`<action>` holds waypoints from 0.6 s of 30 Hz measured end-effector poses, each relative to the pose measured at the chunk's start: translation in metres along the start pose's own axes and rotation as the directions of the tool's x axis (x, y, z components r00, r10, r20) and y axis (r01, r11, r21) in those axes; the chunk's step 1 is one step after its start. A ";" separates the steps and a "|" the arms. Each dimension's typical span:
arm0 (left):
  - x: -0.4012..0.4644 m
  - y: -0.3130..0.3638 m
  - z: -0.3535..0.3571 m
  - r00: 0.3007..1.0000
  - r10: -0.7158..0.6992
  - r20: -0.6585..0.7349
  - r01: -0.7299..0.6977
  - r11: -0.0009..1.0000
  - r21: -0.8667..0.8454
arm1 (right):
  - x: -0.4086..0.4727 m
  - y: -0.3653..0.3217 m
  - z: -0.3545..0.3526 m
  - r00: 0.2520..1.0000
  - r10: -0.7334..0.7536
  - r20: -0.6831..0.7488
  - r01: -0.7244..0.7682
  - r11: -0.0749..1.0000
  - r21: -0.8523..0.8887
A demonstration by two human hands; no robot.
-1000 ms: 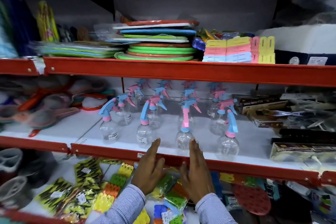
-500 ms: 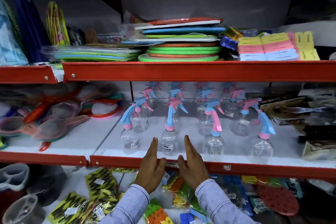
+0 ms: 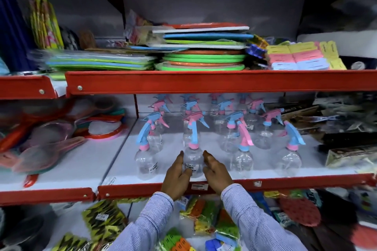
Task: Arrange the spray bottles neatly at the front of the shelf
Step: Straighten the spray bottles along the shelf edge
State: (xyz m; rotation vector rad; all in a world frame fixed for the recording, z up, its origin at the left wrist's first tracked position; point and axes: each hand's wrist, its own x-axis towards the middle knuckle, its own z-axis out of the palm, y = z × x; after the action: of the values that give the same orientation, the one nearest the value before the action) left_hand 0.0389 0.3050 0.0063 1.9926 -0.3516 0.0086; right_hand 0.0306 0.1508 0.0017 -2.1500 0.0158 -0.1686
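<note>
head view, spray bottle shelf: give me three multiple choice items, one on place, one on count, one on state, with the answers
1. Where do the clear plastic spray bottles with pink and blue trigger heads stand?
A. on the white middle shelf
B. on the top shelf
C. on the floor

2. How many spray bottles make up the front row?
A. two
B. four
C. seven

3. How are the person's hands placed?
A. both gripping a green plate
B. one on each side of the second front bottle from the left
C. both hanging out of view

Answers:
1 A, the bottles stand on the white board behind the red front rail.
2 B, four bottles line the front edge, with more behind.
3 B, the left hand and right hand flank that bottle, fingers open; firm contact is unclear.
</note>
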 end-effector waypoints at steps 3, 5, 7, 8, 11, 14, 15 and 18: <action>-0.006 0.000 -0.003 0.999 0.043 0.007 -0.043 0.999 0.000 | -0.004 -0.001 0.002 1.000 -0.004 0.002 0.004 1.000 0.014; -0.009 -0.001 -0.003 0.998 0.069 0.007 -0.069 0.998 0.011 | -0.007 -0.001 0.002 1.000 -0.021 0.000 0.021 1.000 0.010; -0.014 0.000 -0.001 0.996 0.087 -0.010 -0.087 0.996 0.021 | -0.010 0.000 0.002 0.999 -0.035 0.006 0.035 0.999 0.009; -0.015 0.000 -0.001 0.996 0.092 -0.019 -0.091 0.995 0.031 | -0.011 0.000 0.002 0.999 -0.035 0.001 0.035 0.999 0.007; -0.019 0.000 0.001 0.996 0.084 -0.021 -0.082 0.995 0.064 | -0.015 0.003 0.004 1.000 -0.017 -0.010 0.017 1.000 0.011; -0.028 0.000 0.001 0.996 0.086 -0.022 -0.083 0.990 0.116 | -0.022 0.005 0.005 0.998 -0.052 -0.018 0.051 0.998 -0.041; -0.031 -0.001 0.000 0.994 0.109 -0.026 -0.104 0.983 0.155 | -0.025 0.006 0.006 0.996 -0.084 -0.031 0.082 0.994 -0.076; -0.046 -0.010 -0.004 0.976 0.213 -0.051 -0.189 0.938 0.289 | -0.040 0.010 0.012 0.970 -0.229 -0.081 0.207 0.954 -0.215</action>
State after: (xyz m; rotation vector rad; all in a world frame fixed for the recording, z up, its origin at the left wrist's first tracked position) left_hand -0.0016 0.3240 -0.0080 2.2217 -0.5245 0.2838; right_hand -0.0065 0.1588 -0.0174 -2.3438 -0.1510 -0.4257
